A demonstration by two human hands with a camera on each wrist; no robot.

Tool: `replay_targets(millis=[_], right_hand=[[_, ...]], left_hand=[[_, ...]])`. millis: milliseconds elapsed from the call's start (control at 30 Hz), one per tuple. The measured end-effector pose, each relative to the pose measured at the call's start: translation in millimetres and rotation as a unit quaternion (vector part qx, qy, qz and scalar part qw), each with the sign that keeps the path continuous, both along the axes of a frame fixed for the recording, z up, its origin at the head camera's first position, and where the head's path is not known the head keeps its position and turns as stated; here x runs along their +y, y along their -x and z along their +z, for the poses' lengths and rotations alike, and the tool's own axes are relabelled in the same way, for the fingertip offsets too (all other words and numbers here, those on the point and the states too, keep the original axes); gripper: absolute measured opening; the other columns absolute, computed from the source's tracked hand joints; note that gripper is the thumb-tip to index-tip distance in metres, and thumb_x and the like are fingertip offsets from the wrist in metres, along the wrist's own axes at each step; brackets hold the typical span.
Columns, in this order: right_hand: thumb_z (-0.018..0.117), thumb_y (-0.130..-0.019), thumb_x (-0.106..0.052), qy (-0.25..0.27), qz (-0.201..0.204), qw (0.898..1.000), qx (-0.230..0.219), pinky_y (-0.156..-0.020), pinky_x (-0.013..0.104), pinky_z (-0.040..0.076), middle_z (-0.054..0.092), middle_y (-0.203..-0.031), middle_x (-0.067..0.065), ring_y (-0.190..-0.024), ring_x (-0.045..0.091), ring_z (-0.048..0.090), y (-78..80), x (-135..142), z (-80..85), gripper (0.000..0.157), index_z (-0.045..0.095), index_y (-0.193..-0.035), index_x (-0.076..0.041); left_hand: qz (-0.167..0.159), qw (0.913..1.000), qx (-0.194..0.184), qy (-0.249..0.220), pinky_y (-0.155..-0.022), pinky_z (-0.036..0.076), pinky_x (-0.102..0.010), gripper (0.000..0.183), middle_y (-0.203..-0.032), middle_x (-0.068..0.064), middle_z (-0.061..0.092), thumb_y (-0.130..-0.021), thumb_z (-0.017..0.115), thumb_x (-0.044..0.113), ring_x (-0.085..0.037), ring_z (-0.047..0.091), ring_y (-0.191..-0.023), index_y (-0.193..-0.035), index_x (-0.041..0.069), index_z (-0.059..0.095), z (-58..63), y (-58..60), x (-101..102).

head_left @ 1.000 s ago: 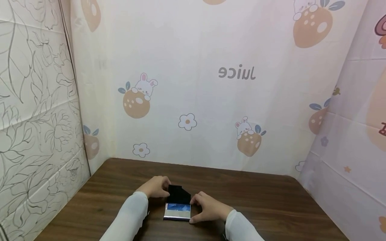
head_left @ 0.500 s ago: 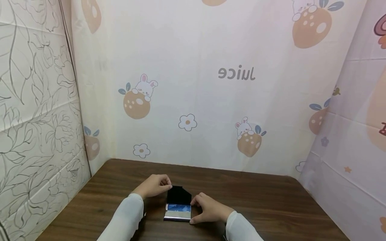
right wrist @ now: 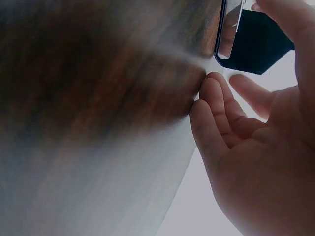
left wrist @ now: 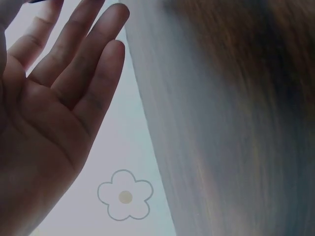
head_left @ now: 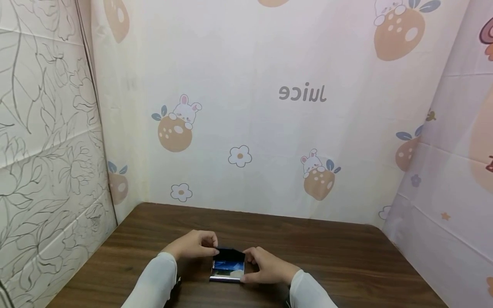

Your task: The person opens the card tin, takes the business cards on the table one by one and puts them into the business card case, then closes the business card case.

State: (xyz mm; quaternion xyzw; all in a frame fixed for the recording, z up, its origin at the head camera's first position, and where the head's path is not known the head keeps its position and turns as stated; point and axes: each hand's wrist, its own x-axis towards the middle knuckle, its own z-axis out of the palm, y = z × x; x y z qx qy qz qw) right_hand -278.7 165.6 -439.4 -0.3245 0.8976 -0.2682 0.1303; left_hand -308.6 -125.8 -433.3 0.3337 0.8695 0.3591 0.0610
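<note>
A small card case [head_left: 225, 279] with a shiny silver front edge lies on the table, its black flap [head_left: 230, 255] lifted and tilted up. Inside it shows a blue card [head_left: 228, 265]. My left hand [head_left: 194, 244] pinches the flap's left corner between thumb and finger. From the right side, my right hand [head_left: 267, 266] holds the case, thumb at the near corner and index finger by the flap's hinge end. In the right wrist view the dark flap [right wrist: 258, 44] stands off the case body, above the curled fingers. The left wrist view shows the palm, with the pinch mostly cut off at the top.
The brown wood-grain table [head_left: 327, 252] reaches back to a printed fabric wall [head_left: 246, 107]. Another patterned wall [head_left: 50, 128] rises along the left side, and a third [head_left: 443, 192] along the right.
The black flap, lying flat back before, has swung up toward me. My left hand has shifted from beside it to its corner and lifts it. My right hand stays at the case's side.
</note>
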Motion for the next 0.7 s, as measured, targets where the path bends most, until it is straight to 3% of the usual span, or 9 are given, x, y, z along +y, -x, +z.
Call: replay_targets(millis=[133,367,533,700], right_hand=[[0.051,-0.091,-0.049,-0.004,-0.015,1.0,-0.002,-0.082,0.036,0.05,0.051,-0.105,-0.003,-0.091,0.008,0.049,-1.3,-0.6,-0.3,0.049,0.052,-0.124,-0.013],[0.033,-0.099,-0.048,-0.002,-0.037,0.999,0.011,-0.082,0.039,0.049,0.052,-0.103,-0.005,-0.091,0.007,0.049,-0.1,-3.0,-2.2,0.044,0.058,-0.119,-0.018],[0.038,-0.098,-0.044,-0.002,-0.043,0.999,0.024,-0.078,0.037,0.049,0.052,-0.099,-0.005,-0.087,0.007,0.049,1.2,-6.4,-4.0,0.036,0.059,-0.112,-0.018],[0.046,-0.096,-0.041,-0.007,-0.045,0.999,0.024,-0.075,0.033,0.049,0.05,-0.095,-0.006,-0.083,0.005,0.048,0.4,-8.2,-4.3,0.027,0.058,-0.107,-0.019]], left_hand=[[-0.014,0.9999,-0.004,-0.005,-0.073,0.052,-0.033,0.018,-0.082,0.011,0.065,-0.083,0.067,0.038,-0.007,0.058,-0.077,-0.086,0.023,0.058,-1.0,-2.0,-0.9],[-0.028,0.9986,-0.045,0.001,-0.077,0.053,-0.034,0.024,-0.088,0.011,0.066,-0.077,0.072,0.04,-0.006,0.061,-0.087,-0.085,0.021,0.06,0.4,-6.4,0.2],[-0.039,0.9971,-0.064,0.012,-0.078,0.052,-0.035,0.027,-0.091,0.01,0.066,-0.073,0.076,0.037,-0.008,0.061,-0.086,-0.085,0.018,0.06,1.9,-9.9,1.9],[-0.05,0.9967,-0.06,0.022,-0.075,0.05,-0.032,0.029,-0.086,0.009,0.067,-0.07,0.078,0.035,-0.01,0.061,-0.079,-0.084,0.016,0.061,0.1,-12.3,3.1]])
